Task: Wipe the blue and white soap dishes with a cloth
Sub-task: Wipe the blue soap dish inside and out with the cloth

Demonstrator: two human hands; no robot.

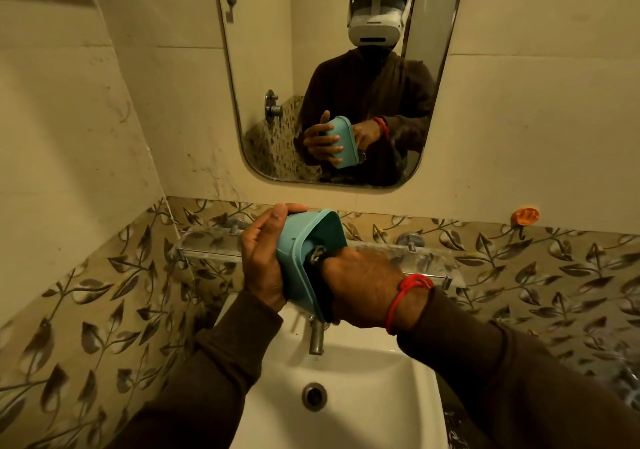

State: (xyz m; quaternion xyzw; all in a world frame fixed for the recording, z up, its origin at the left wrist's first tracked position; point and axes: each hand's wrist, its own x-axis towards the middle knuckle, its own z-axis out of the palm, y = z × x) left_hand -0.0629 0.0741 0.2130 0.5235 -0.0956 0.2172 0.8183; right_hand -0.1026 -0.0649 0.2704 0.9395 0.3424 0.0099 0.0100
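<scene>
My left hand (261, 260) grips the blue soap dish (304, 237) from its outer side and holds it tilted on edge above the sink, its hollow turned to the right. My right hand (360, 286) reaches into that hollow with a dark cloth (317, 258) bunched under its fingers; most of the cloth and the fingertips are hidden inside the dish. A red thread band circles my right wrist. No white soap dish shows in this view.
A white sink (363, 396) with a metal tap (317, 339) lies below my hands. A clear glass shelf (429, 261) runs along the leaf-patterned tile wall behind them. Above hangs a mirror (263, 68) that reflects me. An orange object (526, 215) sticks to the wall at right.
</scene>
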